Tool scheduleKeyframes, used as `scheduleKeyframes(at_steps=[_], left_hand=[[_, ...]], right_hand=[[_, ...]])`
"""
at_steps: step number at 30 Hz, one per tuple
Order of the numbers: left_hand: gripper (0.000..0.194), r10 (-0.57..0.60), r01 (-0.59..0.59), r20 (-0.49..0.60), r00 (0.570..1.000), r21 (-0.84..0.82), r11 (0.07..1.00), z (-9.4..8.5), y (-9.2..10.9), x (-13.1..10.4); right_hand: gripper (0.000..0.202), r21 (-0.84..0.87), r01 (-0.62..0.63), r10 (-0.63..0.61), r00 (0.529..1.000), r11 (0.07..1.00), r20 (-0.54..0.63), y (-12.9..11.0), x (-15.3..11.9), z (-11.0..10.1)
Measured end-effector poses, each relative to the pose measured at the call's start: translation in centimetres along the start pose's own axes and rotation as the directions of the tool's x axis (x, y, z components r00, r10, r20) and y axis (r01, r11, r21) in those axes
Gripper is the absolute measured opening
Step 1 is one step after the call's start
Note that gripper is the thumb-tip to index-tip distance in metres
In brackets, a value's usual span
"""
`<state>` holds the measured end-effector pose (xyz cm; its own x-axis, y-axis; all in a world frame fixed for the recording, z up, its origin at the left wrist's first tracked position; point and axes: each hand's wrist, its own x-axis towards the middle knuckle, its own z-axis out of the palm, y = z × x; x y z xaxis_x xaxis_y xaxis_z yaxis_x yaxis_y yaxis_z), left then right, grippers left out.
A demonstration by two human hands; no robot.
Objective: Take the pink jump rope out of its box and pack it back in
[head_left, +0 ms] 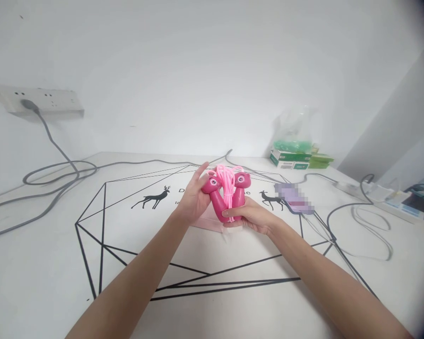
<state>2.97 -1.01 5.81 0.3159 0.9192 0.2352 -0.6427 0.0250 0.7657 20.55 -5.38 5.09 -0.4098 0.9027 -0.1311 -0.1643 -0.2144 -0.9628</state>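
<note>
Two dark pink handles with eye-like heads and a bundled light pink cord (226, 181) between them are held up over the table, resembling a jump rope. My left hand (195, 197) grips the left handle near its head, thumb pointing up. Around the lower ends of both handles, my right hand (256, 214) is closed, its thumb across the front. Behind and below the hands, a pale pink flat item (207, 222) is partly hidden.
A phone (294, 198) lies right of the hands. Green-white boxes (291, 159) and a plastic bag (293, 132) stand at the back right. Grey cables (61, 175) loop at left, below a wall socket (53, 100). A power strip (381, 200) lies at right.
</note>
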Motion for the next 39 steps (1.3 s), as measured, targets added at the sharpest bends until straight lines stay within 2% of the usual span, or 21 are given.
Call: scheduleKeyframes(at_steps=[3,6,14,22,27,34,39], left_hand=[[0.060,0.032,-0.027,-0.025,0.999,0.149,0.988,0.4,-0.8,-0.1],[0.059,0.080,-0.063,-0.068,0.994,0.219,0.974,0.8,-1.3,-0.2],[0.053,0.082,-0.069,-0.059,0.995,0.194,0.979,0.5,-1.0,0.0],[0.054,0.081,-0.081,0.003,0.997,0.140,0.987,0.0,-0.3,0.0],[0.045,0.111,-0.115,0.034,0.993,0.140,0.984,0.3,0.0,-0.1],[0.047,0.138,-0.139,0.013,0.990,0.109,0.984,0.6,-0.2,-0.2],[0.051,0.138,-0.137,0.000,0.990,0.115,0.984,0.5,-0.4,-0.2]], right_hand=[[0.043,0.009,0.001,-0.002,1.000,1.000,0.009,0.1,-0.1,0.1],[0.046,0.042,-0.027,0.026,0.999,0.999,0.034,0.0,-0.2,0.2],[0.051,0.172,-0.122,0.085,0.974,0.977,0.208,-0.5,-0.7,-0.6],[0.046,0.185,-0.102,0.048,0.960,0.977,0.275,-0.4,-0.9,-1.6],[0.050,0.160,-0.133,0.067,0.930,0.978,0.360,-0.6,-1.0,-1.8],[0.045,0.145,-0.103,0.060,0.960,0.984,0.273,-0.5,-1.0,-1.8],[0.047,0.163,-0.099,0.052,0.962,0.982,0.268,-0.5,-0.9,-1.7]])
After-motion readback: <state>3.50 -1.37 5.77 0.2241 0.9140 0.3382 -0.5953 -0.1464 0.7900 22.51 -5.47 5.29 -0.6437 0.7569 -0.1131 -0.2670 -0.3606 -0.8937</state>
